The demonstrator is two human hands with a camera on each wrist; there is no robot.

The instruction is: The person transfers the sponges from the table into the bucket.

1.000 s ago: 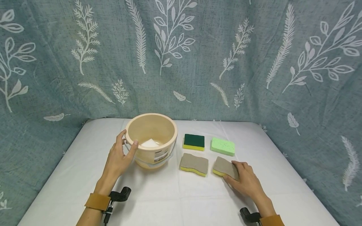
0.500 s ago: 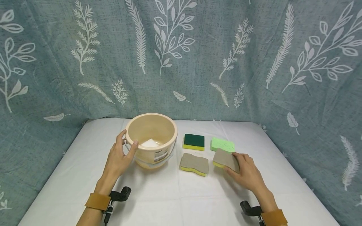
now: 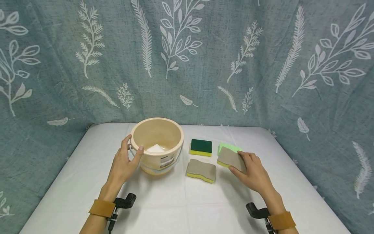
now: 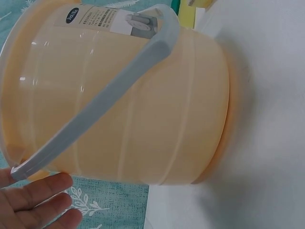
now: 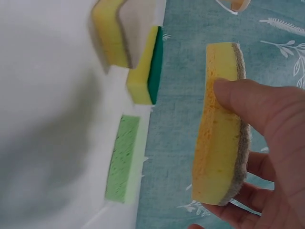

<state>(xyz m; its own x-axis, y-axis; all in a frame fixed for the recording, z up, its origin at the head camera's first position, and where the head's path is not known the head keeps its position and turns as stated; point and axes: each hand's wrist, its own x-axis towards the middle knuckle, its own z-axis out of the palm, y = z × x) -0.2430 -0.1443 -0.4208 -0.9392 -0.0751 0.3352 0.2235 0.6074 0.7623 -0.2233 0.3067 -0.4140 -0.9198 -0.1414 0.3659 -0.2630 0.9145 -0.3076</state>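
The right grip [image 3: 254, 173] has that grey-and-yellow scouring sponge [image 3: 231, 158] pinched near its right end, up off the counter [image 3: 204, 208]. Looks light and squashy; I'd hold both long edges gently. The left grip [image 3: 124, 165] sits spread against the bucket [image 3: 150, 159].

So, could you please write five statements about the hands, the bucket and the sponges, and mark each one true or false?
1. The right hand holds a grey-topped sponge. True.
2. The left hand touches the bucket. True.
3. The bucket's handle stands up above its rim. False: the handle hangs below the rim.
4. Something white shows inside the bucket. True.
5. The dark green-topped sponge is in the bucket. False: it lies on the table.
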